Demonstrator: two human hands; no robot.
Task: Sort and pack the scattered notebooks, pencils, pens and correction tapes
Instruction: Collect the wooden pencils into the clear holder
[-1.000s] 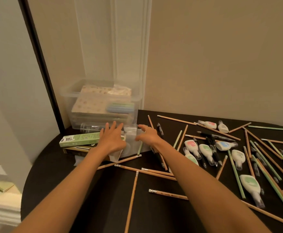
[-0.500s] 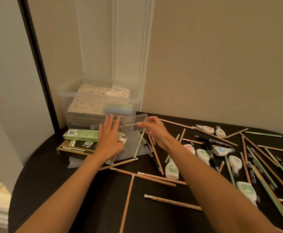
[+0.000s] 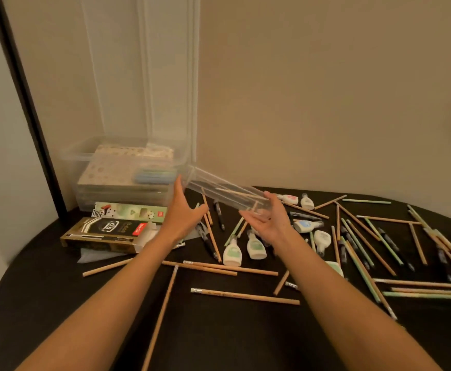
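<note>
While the right hand curls its fingers round the lower end of a clear plastic case, held tilted above the table at mid-frame, the left hand is spread flat, fingers straight, beside the case's upper end. Pencils, pens and correction tapes lie scattered across the right of the frame. Notebooks sit in the clear bin at upper left.
</note>
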